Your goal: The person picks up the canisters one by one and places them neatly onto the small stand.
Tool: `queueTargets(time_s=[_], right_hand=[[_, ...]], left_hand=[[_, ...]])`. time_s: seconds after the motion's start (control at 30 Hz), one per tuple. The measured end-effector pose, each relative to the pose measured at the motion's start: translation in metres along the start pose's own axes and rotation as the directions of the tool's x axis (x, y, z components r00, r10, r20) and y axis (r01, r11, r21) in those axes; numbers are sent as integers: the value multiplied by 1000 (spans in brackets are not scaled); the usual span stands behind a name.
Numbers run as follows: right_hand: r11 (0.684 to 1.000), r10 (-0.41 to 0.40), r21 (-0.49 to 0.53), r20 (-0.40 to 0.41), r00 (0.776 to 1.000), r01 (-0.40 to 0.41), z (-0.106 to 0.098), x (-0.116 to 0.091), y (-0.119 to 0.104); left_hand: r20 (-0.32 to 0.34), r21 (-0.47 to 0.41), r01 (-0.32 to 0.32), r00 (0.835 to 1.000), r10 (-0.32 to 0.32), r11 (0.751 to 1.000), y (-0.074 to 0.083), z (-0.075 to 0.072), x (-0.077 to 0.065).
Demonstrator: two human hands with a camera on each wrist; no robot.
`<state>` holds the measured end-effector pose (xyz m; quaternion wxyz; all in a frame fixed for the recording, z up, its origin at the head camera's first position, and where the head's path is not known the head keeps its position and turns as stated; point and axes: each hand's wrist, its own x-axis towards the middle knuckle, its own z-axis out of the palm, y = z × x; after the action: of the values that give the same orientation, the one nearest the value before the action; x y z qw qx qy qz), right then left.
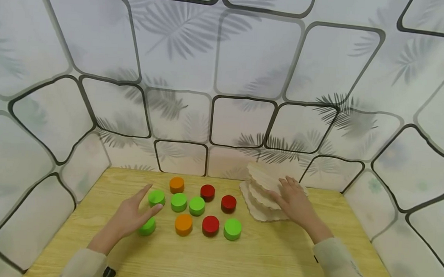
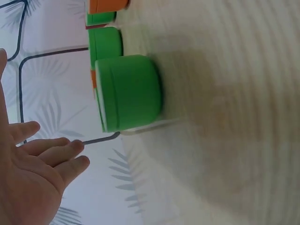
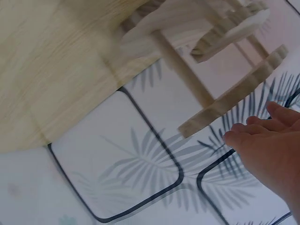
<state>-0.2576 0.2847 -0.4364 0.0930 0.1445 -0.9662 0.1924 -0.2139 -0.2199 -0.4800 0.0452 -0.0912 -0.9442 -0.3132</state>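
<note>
Your left hand: fingers extended, thumb well apart from them, nothing held. It hovers over the table at the left end of the cylinder group. Nearest green cylinder is just under your thumb, partly hidden by it in the head view; left wrist view shows a gap between fingers and green, so no grip there. Second green cylinder shows between your index finger and thumb, just past the palm.

Right of that hand, going outward: third green cylinder, fourth green cylinder, near orange cylinder, near red cylinder, and the fifth green cylinder, farthest from it in the near row. Beyond your left fingertips, to the right: far orange cylinder, then middle red cylinder and right red cylinder. All ten stand between your two hands or under the left one.

Your right hand: fingers fairly straight, slightly parted, nothing gripped. It's over the right side of the tiered wooden stand; most of the stand shows left of your thumb. Right wrist view puts your fingertips just beside one scalloped tier, posts behind it. Can't tell if they touch.
</note>
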Motion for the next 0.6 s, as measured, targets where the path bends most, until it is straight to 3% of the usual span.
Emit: queueTargets(time_s=[0.23,0.47,0.6], right_hand=[[993,100,56,36,994,-102,-7,-14,28],[992,128,14,47,991,-129,-10,-22,50],[989,146,-4,48,988,-146,-10,-24,57]], left_hand=[[-47,-46,45,998,-47,998,-13,5,-15],[-107,-106,72,991,-83,992,-23,11,-26],[-104,-143,80,990,-96,987,-26,13,-32]])
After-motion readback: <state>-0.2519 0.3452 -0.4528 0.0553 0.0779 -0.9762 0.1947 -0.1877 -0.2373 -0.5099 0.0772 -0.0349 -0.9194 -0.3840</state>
